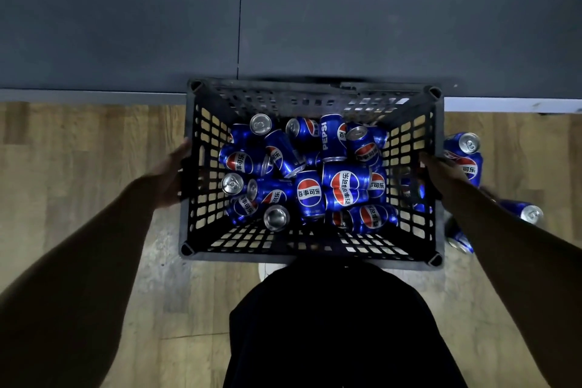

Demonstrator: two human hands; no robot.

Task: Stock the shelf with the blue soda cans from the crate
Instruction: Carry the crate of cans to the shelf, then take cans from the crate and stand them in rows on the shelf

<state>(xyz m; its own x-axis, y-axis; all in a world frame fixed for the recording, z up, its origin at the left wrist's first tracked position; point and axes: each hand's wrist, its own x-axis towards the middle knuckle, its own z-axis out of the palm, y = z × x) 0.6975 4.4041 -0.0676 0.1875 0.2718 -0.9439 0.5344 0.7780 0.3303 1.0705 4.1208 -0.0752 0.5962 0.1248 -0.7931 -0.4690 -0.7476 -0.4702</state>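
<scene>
A black lattice crate (310,253) sits in front of me, close to a dark grey shelf (378,28). Several blue soda cans (345,187) lie jumbled inside it. My left hand (171,175) grips the crate's left wall, fingers curled over its rim. My right hand (441,175) grips the right wall the same way. Whether the crate rests on the floor or hangs in my hands cannot be told.
More blue cans (466,148) lie on the wood floor (78,167) to the right of the crate, partly behind my right arm. My dark-clothed legs (333,324) are directly below the crate.
</scene>
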